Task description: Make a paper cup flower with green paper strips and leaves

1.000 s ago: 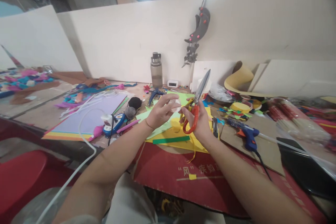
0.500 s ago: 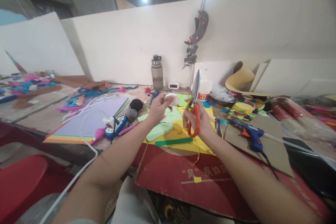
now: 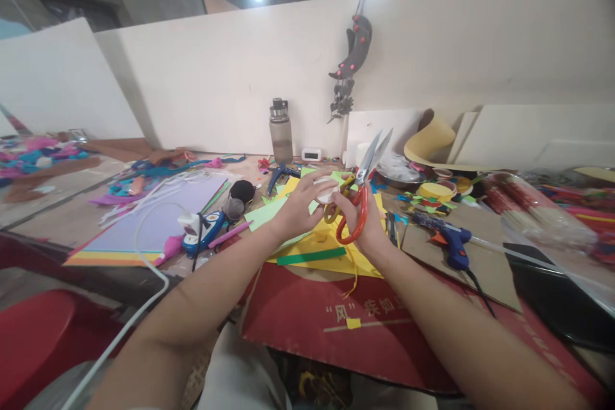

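Note:
Fingers of my left hand [image 3: 300, 205] are closed round a small white round piece [image 3: 327, 190] above the paper. My right hand [image 3: 369, 221] holds scissors [image 3: 364, 186] with one red and one yellow handle. Their blades point up and stand slightly apart. The two hands meet at the white piece, and my right fingertips seem to touch it. Beneath them lie yellow sheets [image 3: 307, 253], pale green paper [image 3: 262, 214] and a dark green strip [image 3: 311, 256]. What exactly the white piece is cannot be made out.
A blue glue gun [image 3: 456, 246] lies on cardboard at right. Behind the hands stands a water bottle [image 3: 280, 134] beside a small white clock [image 3: 311, 154]. Purple paper [image 3: 154, 221], a power strip [image 3: 202, 237] and a white cable are at left. A red board [image 3: 298, 320] covers the front.
My hands have come together at the white piece. The scissors' blades have opened and tilted right. The whole view has shifted slightly.

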Demonstrator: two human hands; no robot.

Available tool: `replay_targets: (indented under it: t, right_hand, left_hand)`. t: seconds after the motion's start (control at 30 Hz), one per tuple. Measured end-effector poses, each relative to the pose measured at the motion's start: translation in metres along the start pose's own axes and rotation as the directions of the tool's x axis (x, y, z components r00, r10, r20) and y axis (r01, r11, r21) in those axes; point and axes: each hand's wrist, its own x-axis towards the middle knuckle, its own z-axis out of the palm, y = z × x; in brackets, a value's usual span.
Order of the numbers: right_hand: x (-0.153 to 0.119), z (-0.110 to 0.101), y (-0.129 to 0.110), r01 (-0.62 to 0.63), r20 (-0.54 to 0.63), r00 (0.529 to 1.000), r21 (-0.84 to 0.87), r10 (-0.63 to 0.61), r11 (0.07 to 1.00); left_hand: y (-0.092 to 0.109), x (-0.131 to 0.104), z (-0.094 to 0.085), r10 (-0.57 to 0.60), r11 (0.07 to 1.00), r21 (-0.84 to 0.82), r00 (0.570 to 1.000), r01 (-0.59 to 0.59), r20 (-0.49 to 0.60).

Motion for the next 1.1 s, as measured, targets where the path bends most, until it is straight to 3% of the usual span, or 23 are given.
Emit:
replay_targets:
  t: [0.2, 0.33, 0.43, 0.5, 0.6, 0.7, 0.77, 0.93, 1.1]
  right_hand:
    - [0.000, 0.000, -0.001, -0.022, 0.032, 0.999, -0.011, 0.023, 1.000]
    - [0.002, 0.000, -0.004, -0.028, 0.059, 0.998, -0.096, 0.033, 0.995]
    - [0.004, -0.005, -0.006, 0.025, 0.069, 0.998, -0.315, -0.003, 0.949]
    - [0.004, -0.009, -0.008, 0.091, 0.107, 0.993, -0.522, -0.041, 0.848]
    - [0.002, -0.014, -0.015, 0.157, 0.168, 0.985, -0.813, -0.031, 0.561]
    - [0.001, -0.014, -0.023, 0.153, 0.171, 0.984, -0.952, 0.048, 0.265]
    - [0.000, -0.012, -0.027, 0.147, 0.160, 0.984, -0.979, 0.082, 0.144]
    - [-0.001, -0.010, -0.028, 0.204, 0.207, 0.974, -0.978, 0.097, 0.041]
    - [-0.001, -0.010, -0.025, 0.233, 0.233, 0.968, -0.972, 0.091, 0.001]
  left_hand:
    - [-0.010, -0.003, 0.004, -0.230, 0.884, -0.415, 0.973, 0.216, 0.019]
    - [-0.019, -0.001, -0.001, -0.329, 0.830, -0.486, 0.944, 0.274, -0.030]
    - [-0.026, 0.002, -0.010, -0.420, 0.781, -0.549, 0.901, 0.296, -0.111]
    - [-0.032, 0.004, -0.017, -0.458, 0.745, -0.597, 0.878, 0.296, -0.137]
    - [-0.038, 0.005, -0.023, -0.492, 0.716, -0.637, 0.854, 0.285, -0.171]
    - [-0.040, 0.005, -0.022, -0.531, 0.709, -0.631, 0.827, 0.315, -0.184]
    - [-0.038, 0.004, -0.018, -0.563, 0.702, -0.622, 0.805, 0.346, -0.188]
    - [-0.035, 0.002, -0.007, -0.623, 0.685, -0.614, 0.752, 0.392, -0.214]
    - [-0.034, -0.001, 0.000, -0.594, 0.708, -0.588, 0.780, 0.391, -0.197]
